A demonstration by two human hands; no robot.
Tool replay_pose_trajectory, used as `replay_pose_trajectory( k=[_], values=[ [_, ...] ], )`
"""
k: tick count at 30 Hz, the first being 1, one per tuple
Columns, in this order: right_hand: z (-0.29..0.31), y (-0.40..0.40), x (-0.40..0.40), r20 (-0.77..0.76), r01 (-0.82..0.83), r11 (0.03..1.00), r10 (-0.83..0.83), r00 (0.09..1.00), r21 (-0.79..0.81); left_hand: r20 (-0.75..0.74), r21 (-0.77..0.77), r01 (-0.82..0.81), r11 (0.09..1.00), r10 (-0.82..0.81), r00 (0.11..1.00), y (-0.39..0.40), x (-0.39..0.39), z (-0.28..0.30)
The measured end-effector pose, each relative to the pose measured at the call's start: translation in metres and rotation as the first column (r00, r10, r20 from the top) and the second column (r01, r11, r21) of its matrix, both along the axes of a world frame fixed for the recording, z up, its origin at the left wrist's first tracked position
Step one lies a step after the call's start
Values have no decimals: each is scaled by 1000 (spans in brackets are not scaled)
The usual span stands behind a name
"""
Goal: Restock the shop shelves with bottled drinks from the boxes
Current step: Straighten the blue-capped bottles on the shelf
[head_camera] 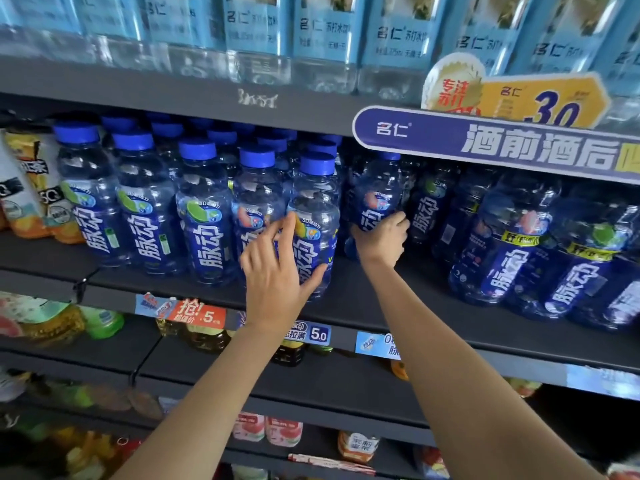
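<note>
A: Status?
B: My left hand is spread against the front bottle; right hand grips a 2nd bottle deeper on the shelf, prob. seated. Risk: a nudge tips the row.

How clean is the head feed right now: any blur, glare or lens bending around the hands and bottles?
Head view: left hand and right hand reasonably sharp on the blue-capped bottles; top-shelf water bottles soft and washed out; shelf edge bows from wide-angle distortion; rear of the shelf shadowed.
</note>
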State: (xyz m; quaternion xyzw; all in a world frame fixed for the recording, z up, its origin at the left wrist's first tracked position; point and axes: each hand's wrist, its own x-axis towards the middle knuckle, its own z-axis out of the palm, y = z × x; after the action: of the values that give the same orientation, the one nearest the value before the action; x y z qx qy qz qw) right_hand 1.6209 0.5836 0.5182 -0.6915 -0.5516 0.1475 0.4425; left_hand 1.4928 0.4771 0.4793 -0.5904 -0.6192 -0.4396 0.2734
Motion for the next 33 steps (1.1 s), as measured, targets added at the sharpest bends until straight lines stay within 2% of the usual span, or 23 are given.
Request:
replay_pose_trajectory(
  k=[4, 9, 11, 14, 16, 18, 20, 21, 25, 31, 33],
  values=[
    [3, -4, 4, 9, 40, 998, -40, 999, -40, 6, -2, 8, 1000, -8, 1000, 0, 0, -2],
    [-12, -21, 3, 44, -179, 984, 179, 983, 8, 4, 13, 8, 1000, -8, 1000, 2, -1, -1],
    [-14, -24, -2, 49, -192, 981, 191, 980, 13, 0, 8, 12, 1000, -12, 1000, 2, -1, -1],
    [-12, -23, -6, 24, -177, 984, 177, 984, 8, 4, 4, 12, 1000, -12, 1000, 2, 0, -2],
    [-12, -21, 4, -1, -224, 974, 224, 974, -4, 11, -7, 14, 1000, -14, 1000, 0, -1, -2],
    [-10, -17, 24, -99, -227, 972, 232, 968, 62, 9, -13, 18, 1000, -18, 1000, -2, -1, -3],
    [-6, -11, 45, -232, -149, 980, 177, 956, 133, 3, -4, 19, 1000, -19, 1000, -2, -1, -2],
    [-4, -5, 53, -229, -113, 985, 141, 963, 130, 3, 1, 22, 1000, -22, 1000, -1, -1, -2],
    [-6, 23, 61, -102, 94, 995, -90, 991, 44, 15, 11, 21, 1000, -21, 1000, -1, -1, -4],
    [-7, 51, 46, -128, 213, 976, -216, 968, -34, 14, -2, 17, 1000, -17, 1000, 1, 0, -5],
    [-6, 59, 42, -56, 297, 951, -302, 952, -83, 17, -4, 14, 1000, -13, 1000, 0, 1, -5]
  ],
)
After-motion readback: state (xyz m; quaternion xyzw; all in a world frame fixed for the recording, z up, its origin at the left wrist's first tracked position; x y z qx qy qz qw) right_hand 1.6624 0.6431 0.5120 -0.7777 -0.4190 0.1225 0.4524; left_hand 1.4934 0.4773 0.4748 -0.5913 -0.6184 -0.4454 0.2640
